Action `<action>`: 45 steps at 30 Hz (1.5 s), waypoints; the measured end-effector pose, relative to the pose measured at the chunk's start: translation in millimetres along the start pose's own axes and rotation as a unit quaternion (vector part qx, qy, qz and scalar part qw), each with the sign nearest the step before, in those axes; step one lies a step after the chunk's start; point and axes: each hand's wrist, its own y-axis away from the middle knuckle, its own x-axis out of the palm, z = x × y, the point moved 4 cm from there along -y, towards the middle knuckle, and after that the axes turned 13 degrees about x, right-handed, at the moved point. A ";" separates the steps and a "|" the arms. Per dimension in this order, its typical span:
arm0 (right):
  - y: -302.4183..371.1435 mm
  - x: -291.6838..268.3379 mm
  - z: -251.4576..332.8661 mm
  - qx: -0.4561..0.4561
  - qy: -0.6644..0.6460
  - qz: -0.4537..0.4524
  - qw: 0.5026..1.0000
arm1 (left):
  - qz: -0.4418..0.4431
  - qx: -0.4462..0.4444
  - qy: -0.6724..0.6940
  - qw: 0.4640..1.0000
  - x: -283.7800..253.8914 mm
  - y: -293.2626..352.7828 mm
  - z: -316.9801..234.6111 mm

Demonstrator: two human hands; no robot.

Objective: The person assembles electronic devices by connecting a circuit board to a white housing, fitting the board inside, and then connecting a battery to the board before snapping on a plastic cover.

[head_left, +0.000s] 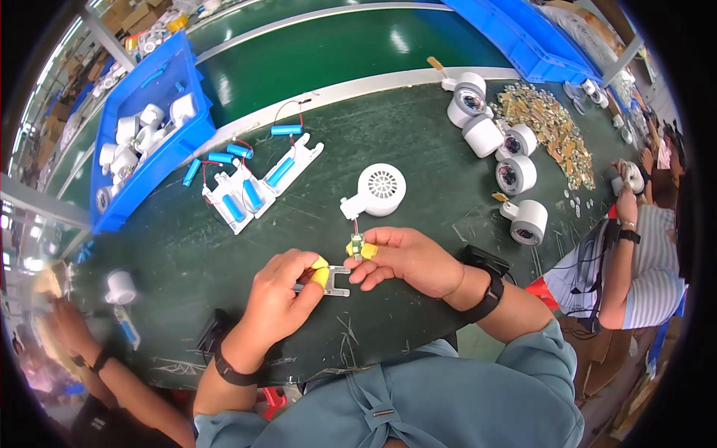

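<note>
My left hand (282, 293), with yellow coverings on its finger and thumb tips, pinches a flat grey forked piece (338, 282) just above the table. My right hand (411, 261) holds a small green circuit board (356, 243) between thumb and fingers; a yellow covering shows at its fingertips too. Thin wires run from the board up to the short neck of a white round fan head (382, 189), which lies grille up on the table beyond my hands. Between the board and the forked piece there is a small gap.
White housings with blue cylindrical cells (252, 194) lie left of the fan. A blue bin (202, 119) of white parts stands far left, another blue bin (523, 37) far right. More fan heads (515, 174) and a heap of circuit boards (549, 127) are at right. People work on both sides.
</note>
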 end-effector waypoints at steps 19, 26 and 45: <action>1.4 17.6 -12.3 -0.059 0.136 -0.031 0.988 | 0.001 -0.014 0.014 1.000 15.4 -5.6 3.0; 1.2 15.8 -11.7 -0.028 0.174 -0.044 0.983 | 0.003 -0.008 0.020 1.000 16.1 -5.4 1.9; 8.0 24.7 -7.4 -0.256 0.451 -0.160 0.840 | 0.102 -0.072 0.128 0.984 2.4 -8.5 6.4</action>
